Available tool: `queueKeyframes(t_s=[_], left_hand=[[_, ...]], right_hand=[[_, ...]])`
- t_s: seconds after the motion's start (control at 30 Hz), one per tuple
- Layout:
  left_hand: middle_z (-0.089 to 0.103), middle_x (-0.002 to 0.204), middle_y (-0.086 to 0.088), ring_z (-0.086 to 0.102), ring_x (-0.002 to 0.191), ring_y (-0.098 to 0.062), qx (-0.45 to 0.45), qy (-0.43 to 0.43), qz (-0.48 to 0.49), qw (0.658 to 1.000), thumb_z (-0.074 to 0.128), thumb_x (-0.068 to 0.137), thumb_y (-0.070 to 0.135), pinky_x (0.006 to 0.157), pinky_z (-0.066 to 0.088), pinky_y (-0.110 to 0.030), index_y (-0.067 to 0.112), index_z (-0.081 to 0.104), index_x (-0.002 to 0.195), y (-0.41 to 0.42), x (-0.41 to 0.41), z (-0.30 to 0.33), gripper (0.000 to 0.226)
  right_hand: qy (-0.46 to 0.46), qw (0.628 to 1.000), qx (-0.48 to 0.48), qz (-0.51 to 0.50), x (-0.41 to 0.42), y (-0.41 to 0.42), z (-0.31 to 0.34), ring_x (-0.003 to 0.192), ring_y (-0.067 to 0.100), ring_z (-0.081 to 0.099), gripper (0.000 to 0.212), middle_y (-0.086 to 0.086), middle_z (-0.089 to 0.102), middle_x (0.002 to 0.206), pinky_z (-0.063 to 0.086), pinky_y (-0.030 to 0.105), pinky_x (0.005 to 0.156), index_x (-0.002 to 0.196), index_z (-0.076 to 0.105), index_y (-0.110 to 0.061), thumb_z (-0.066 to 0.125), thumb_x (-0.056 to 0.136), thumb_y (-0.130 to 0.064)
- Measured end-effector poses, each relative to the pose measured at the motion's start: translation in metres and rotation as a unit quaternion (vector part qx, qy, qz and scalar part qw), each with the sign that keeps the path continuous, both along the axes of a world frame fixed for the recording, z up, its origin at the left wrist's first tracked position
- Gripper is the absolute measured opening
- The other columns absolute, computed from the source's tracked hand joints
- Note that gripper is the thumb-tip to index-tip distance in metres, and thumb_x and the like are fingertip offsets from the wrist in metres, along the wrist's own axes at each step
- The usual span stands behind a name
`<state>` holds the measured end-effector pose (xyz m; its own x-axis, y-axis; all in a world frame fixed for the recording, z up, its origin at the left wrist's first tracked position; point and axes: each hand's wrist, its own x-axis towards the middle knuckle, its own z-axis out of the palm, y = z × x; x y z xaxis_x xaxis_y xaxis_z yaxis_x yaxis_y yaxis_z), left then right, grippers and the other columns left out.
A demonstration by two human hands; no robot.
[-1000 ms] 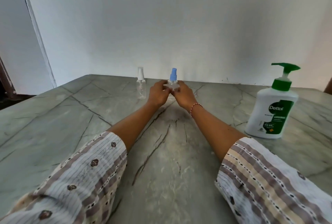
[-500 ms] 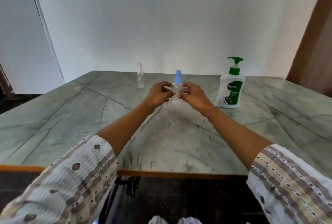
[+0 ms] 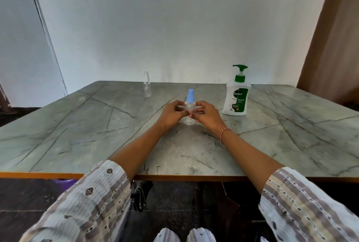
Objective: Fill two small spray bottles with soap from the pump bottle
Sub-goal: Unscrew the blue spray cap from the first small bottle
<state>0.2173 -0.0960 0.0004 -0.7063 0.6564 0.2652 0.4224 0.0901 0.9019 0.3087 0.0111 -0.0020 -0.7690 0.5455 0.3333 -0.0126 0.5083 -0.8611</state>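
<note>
Spray bottle (image 3: 189,105) body behind both hands (image 3: 189,114)

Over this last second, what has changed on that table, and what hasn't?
Both hands, left hand and right hand, have drawn the blue-capped spray bottle back from the far edge toward the table's middle; whether it is lifted is unclear. The grip is unchanged. The clear spray bottle and green pump bottle stay upright, untouched. The camera also pulled back.
</note>
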Motion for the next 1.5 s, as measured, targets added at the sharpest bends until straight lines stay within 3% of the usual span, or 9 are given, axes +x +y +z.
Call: queueKeyframes(t_s=[0.27,0.33,0.47,0.67,1.0,1.13,1.27,1.37,1.5], left_hand=[[0.067,0.106,-0.015,0.063,0.098,-0.026,0.060,0.033,0.022,0.997,0.070,0.080,0.018,0.092,0.050,-0.038,0.003,0.058,0.117,0.007,0.001,-0.001,0.042],[0.067,0.102,-0.015,0.064,0.094,-0.025,0.071,0.040,0.040,0.996,0.072,0.078,0.016,0.090,0.051,-0.035,0.002,0.060,0.114,0.007,-0.002,0.001,0.041],[0.067,0.089,-0.010,0.062,0.082,-0.021,0.073,0.077,0.066,0.992,0.074,0.075,0.021,0.080,0.052,-0.030,0.006,0.064,0.106,0.008,-0.008,-0.003,0.035],[0.067,0.092,-0.008,0.063,0.084,-0.018,0.074,0.112,0.075,0.988,0.074,0.074,0.019,0.074,0.051,-0.022,0.009,0.063,0.106,0.009,-0.019,-0.005,0.035],[0.067,0.106,-0.015,0.065,0.097,-0.025,0.055,0.068,0.033,0.996,0.070,0.079,0.013,0.091,0.051,-0.040,0.002,0.060,0.116,0.008,-0.029,-0.001,0.039],[0.067,0.106,-0.016,0.065,0.097,-0.025,0.058,0.041,0.013,0.997,0.066,0.082,0.009,0.090,0.052,-0.037,0.002,0.060,0.117,0.003,-0.031,0.001,0.036],[0.067,0.100,-0.008,0.064,0.073,0.003,0.063,0.000,-0.034,0.997,0.068,0.080,0.005,0.066,0.047,-0.009,0.004,0.063,0.112,-0.002,-0.035,0.002,0.032],[0.068,0.103,-0.014,0.066,0.082,-0.009,0.079,-0.009,-0.024,0.997,0.071,0.078,0.008,0.076,0.051,-0.017,0.003,0.063,0.110,0.001,-0.036,-0.001,0.033],[0.070,0.100,-0.010,0.067,0.092,-0.020,0.076,0.005,-0.019,0.997,0.072,0.077,0.011,0.088,0.052,-0.031,0.006,0.063,0.112,0.005,-0.037,-0.003,0.036]], right_hand=[[-0.006,1.000,0.004,0.027,-0.003,0.002,0.001,0.114,0.017,0.054,0.059,0.007,0.058,0.121,0.044,0.034,0.100,0.130,0.046,-0.017,0.072,0.077,-0.015],[0.043,0.999,-0.030,0.012,-0.007,0.001,0.007,0.111,0.017,0.055,0.046,0.006,0.060,0.118,0.044,0.034,0.101,0.124,0.052,-0.016,0.068,0.081,-0.018],[0.100,0.993,-0.049,-0.047,-0.024,-0.007,0.019,0.088,0.013,0.063,0.034,0.001,0.068,0.094,0.050,0.022,0.078,0.103,0.066,-0.013,0.075,0.075,-0.032],[0.119,0.984,-0.088,-0.100,-0.050,-0.014,0.015,0.076,0.013,0.062,0.028,0.006,0.071,0.089,0.051,0.024,0.071,0.093,0.071,-0.007,0.077,0.073,-0.025],[0.128,0.977,-0.010,-0.169,-0.067,-0.018,0.010,0.055,0.005,0.057,0.016,-0.005,0.063,0.062,0.038,0.016,0.049,0.070,0.070,-0.016,0.075,0.074,-0.030],[0.130,0.983,0.001,-0.131,-0.068,-0.020,0.010,0.061,0.009,0.060,0.015,-0.002,0.065,0.067,0.044,0.015,0.055,0.080,0.074,-0.010,0.072,0.078,-0.025],[0.086,0.995,-0.040,-0.012,-0.061,-0.006,0.018,0.070,0.012,0.062,0.017,0.009,0.070,0.083,0.048,0.016,0.066,0.090,0.073,-0.006,0.068,0.083,-0.021],[0.063,0.993,-0.085,0.042,-0.057,0.001,0.021,0.090,0.023,0.064,0.025,0.014,0.069,0.099,0.053,0.038,0.086,0.101,0.068,-0.002,0.067,0.083,-0.020],[0.091,0.991,-0.096,-0.026,-0.063,-0.008,0.018,0.077,0.014,0.063,0.035,0.006,0.066,0.095,0.054,0.025,0.069,0.098,0.060,-0.006,0.077,0.073,-0.024]])
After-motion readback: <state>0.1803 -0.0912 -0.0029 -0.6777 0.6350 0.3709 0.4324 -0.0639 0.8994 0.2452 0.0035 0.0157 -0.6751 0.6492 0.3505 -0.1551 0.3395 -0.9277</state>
